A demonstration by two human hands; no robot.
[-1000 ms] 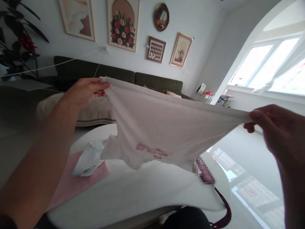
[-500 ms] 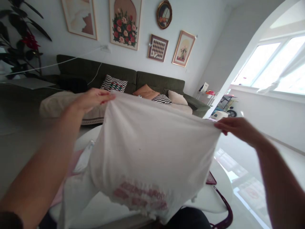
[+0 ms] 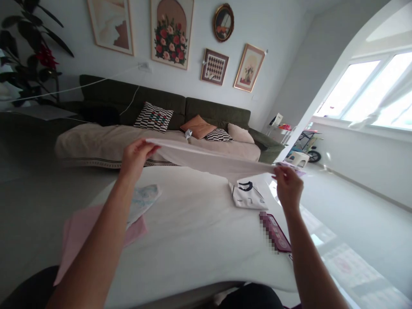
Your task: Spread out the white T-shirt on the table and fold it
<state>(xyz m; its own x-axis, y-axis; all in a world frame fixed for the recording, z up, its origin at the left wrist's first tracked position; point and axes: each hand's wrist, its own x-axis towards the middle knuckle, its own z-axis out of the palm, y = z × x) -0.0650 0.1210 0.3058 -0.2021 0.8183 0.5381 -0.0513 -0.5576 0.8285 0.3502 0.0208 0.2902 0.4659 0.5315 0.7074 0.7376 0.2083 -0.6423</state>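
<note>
A white T-shirt (image 3: 212, 161) is stretched nearly flat between my two hands, just above the white table (image 3: 199, 240). My left hand (image 3: 137, 155) pinches its left corner and my right hand (image 3: 289, 185) pinches its right corner. Both arms reach far out over the table. A folded white garment with a dark collar (image 3: 248, 196) lies on the table under the shirt's right end. To the left lie a pink cloth (image 3: 80, 234) and a pale blue-printed garment (image 3: 144, 198) on top of it.
A dark red flat case (image 3: 275, 231) lies near the table's right edge. Beyond the table stands a dark green sofa (image 3: 128, 101) with several cushions and a beige throw. A plant (image 3: 28, 56) is at the far left. Framed pictures hang on the wall.
The shirt hung down in front of me, print visible. Now both hands have swung it forward and down, so it lies out almost level over the table.
</note>
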